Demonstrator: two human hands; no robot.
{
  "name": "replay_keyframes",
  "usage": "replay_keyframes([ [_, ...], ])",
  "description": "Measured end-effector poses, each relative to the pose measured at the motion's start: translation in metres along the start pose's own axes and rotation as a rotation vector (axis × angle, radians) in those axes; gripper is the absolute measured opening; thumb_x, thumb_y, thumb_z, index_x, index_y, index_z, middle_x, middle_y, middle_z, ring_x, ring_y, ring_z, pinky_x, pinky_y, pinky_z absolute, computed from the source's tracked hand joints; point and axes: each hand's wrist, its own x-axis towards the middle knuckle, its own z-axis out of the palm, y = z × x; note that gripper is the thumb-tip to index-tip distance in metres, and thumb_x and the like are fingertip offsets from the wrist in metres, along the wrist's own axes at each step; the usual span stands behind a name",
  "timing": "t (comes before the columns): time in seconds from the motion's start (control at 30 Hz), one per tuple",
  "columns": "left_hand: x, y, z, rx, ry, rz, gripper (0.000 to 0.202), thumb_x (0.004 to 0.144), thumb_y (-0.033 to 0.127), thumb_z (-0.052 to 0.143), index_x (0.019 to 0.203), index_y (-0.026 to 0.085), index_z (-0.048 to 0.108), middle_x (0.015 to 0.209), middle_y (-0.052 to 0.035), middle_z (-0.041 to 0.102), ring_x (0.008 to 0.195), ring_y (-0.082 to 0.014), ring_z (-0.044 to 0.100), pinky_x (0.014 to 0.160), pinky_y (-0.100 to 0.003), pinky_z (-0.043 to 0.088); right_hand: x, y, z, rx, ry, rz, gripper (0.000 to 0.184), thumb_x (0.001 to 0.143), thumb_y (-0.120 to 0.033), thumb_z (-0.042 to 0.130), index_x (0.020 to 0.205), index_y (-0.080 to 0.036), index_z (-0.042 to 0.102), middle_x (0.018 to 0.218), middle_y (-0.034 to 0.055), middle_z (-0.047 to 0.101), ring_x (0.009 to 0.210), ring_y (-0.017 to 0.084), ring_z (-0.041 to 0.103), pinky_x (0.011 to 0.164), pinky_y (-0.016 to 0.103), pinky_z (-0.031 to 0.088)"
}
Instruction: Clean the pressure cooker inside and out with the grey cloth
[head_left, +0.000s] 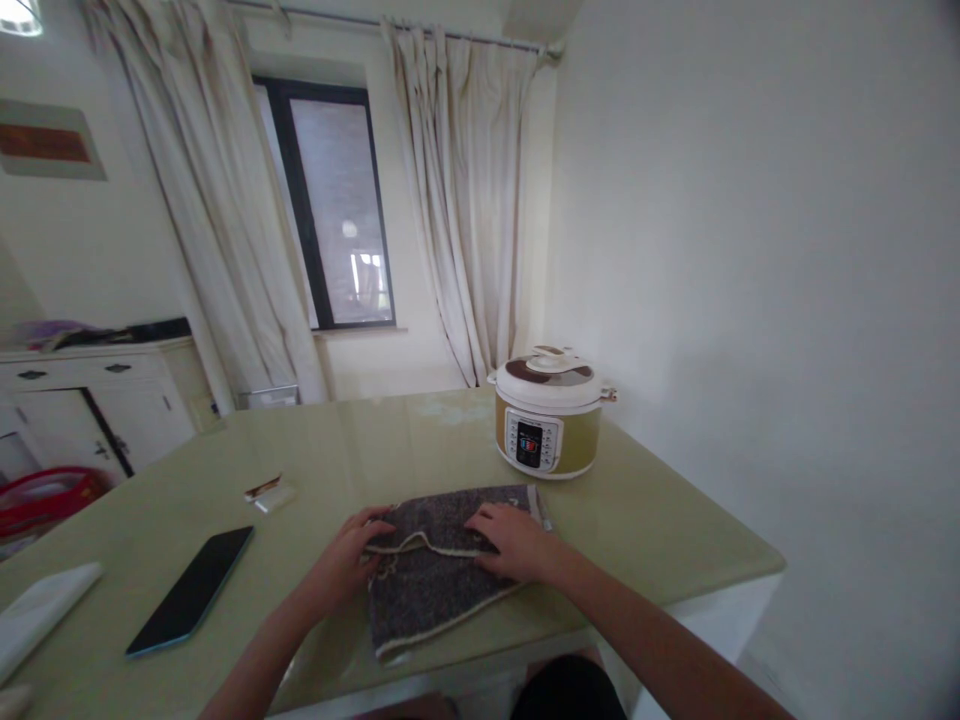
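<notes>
A dark grey towel [442, 590] with pale edging lies on the pale green table, its far part folded over so that a wavy light edge runs across the middle. My left hand [351, 555] grips that fold at its left end, fingers on top of the cloth. Toward the right end of the same edge, my right hand [514, 540] holds the towel with thumb and fingers bent around the flap. The undersides of the fingers and the layers beneath are hidden.
Behind the towel stands a white and green electric cooker [549, 415]. On the left lie a dark phone [191, 592], a white flat object [45, 610] and a small clear packet [274, 495]. The table's [697, 530] right edge runs near the wall.
</notes>
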Motion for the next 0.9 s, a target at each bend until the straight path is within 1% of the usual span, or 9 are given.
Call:
replay_keyframes([
  [0.07, 0.001, 0.001, 0.0, -0.009, 0.049, -0.008, 0.033, 0.083, 0.019, 0.06, 0.107, 0.025, 0.082, 0.14, -0.0119, 0.07, 0.129, -0.0294, 0.068, 0.116, -0.05, 0.052, 0.003, -0.001, 0.004, -0.127, -0.002, 0.034, 0.035, 0.095, -0.018, 0.066, 0.129, -0.022, 0.072, 0.123, 0.0134, 0.076, 0.111, 0.03, 0.073, 0.093, 0.037, 0.057],
  [0.23, 0.005, 0.011, -0.006, -0.023, 0.17, -0.003, 0.031, 0.093, 0.043, 0.056, 0.103, 0.025, 0.08, 0.119, -0.0104, 0.078, 0.113, -0.0288, 0.074, 0.108, -0.048, 0.058, 0.015, 0.02, -0.004, -0.223, 0.068, 0.095, 0.05, 0.1, -0.008, 0.048, 0.147, -0.025, 0.057, 0.12, 0.0129, 0.075, 0.103, 0.027, 0.073, 0.085, 0.035, 0.057],
  [0.3, 0.006, 0.015, -0.009, -0.048, 0.161, -0.011, 0.034, 0.095, 0.049, 0.054, 0.1, 0.026, 0.079, 0.111, -0.0101, 0.08, 0.108, -0.0292, 0.076, 0.103, -0.046, 0.06, 0.017, 0.031, -0.01, -0.273, 0.076, 0.042, 0.05, 0.1, -0.006, 0.048, 0.145, -0.027, 0.057, 0.122, 0.011, 0.072, 0.105, 0.024, 0.072, 0.084, 0.032, 0.056],
  [0.4, 0.004, 0.016, -0.011, -0.084, 0.14, -0.038, 0.034, 0.094, 0.053, 0.054, 0.096, 0.026, 0.075, 0.107, -0.0101, 0.081, 0.104, -0.0302, 0.077, 0.098, -0.044, 0.061, 0.015, 0.046, -0.02, -0.325, 0.108, 0.008, 0.036, 0.102, -0.007, 0.051, 0.132, -0.025, 0.062, 0.124, 0.0099, 0.068, 0.107, 0.023, 0.069, 0.085, 0.03, 0.055],
  [0.5, -0.002, 0.013, -0.009, -0.123, 0.127, -0.094, 0.031, 0.095, 0.053, 0.052, 0.103, 0.027, 0.068, 0.101, -0.0077, 0.081, 0.095, -0.0286, 0.078, 0.089, -0.04, 0.062, 0.013, 0.057, -0.026, -0.355, 0.186, 0.01, 0.026, 0.104, -0.011, 0.053, 0.124, -0.022, 0.065, 0.122, 0.0104, 0.067, 0.111, 0.023, 0.067, 0.088, 0.031, 0.055],
  [0.6, -0.007, 0.011, -0.009, -0.09, 0.126, -0.123, 0.027, 0.1, 0.051, 0.046, 0.101, 0.028, 0.061, 0.09, -0.004, 0.079, 0.082, -0.0259, 0.077, 0.079, -0.037, 0.06, 0.013, 0.063, -0.03, -0.441, 0.183, -0.011, 0.023, 0.103, -0.01, 0.053, 0.118, -0.021, 0.068, 0.118, 0.0106, 0.069, 0.109, 0.024, 0.066, 0.09, 0.033, 0.054],
  [0.73, -0.005, 0.015, -0.015, -0.024, 0.128, -0.025, 0.029, 0.103, 0.044, 0.041, 0.107, 0.028, 0.065, 0.102, -0.005, 0.08, 0.089, -0.0234, 0.077, 0.082, -0.034, 0.06, 0.015, 0.066, -0.043, -0.476, 0.188, 0.05, 0.023, 0.1, -0.007, 0.054, 0.109, -0.018, 0.071, 0.111, 0.0138, 0.071, 0.105, 0.028, 0.065, 0.09, 0.038, 0.053],
  [0.83, -0.011, 0.022, -0.015, -0.019, 0.263, 0.034, 0.033, 0.104, 0.048, 0.044, 0.113, 0.026, 0.067, 0.102, -0.0082, 0.08, 0.092, -0.0239, 0.078, 0.086, -0.034, 0.062, 0.006, 0.066, -0.05, -0.415, 0.308, 0.087, 0.023, 0.098, -0.008, 0.055, 0.112, -0.017, 0.071, 0.113, 0.0152, 0.071, 0.109, 0.03, 0.062, 0.095, 0.04, 0.051],
  [0.9, -0.026, 0.025, -0.008, -0.012, 0.365, 0.029, 0.036, 0.103, 0.053, 0.05, 0.117, 0.024, 0.066, 0.107, -0.0109, 0.081, 0.091, -0.0247, 0.079, 0.085, -0.033, 0.064, -0.01, 0.066, -0.045, -0.388, 0.335, 0.048, 0.024, 0.097, -0.009, 0.055, 0.114, -0.017, 0.07, 0.112, 0.0142, 0.07, 0.11, 0.03, 0.061, 0.098, 0.041, 0.049],
])
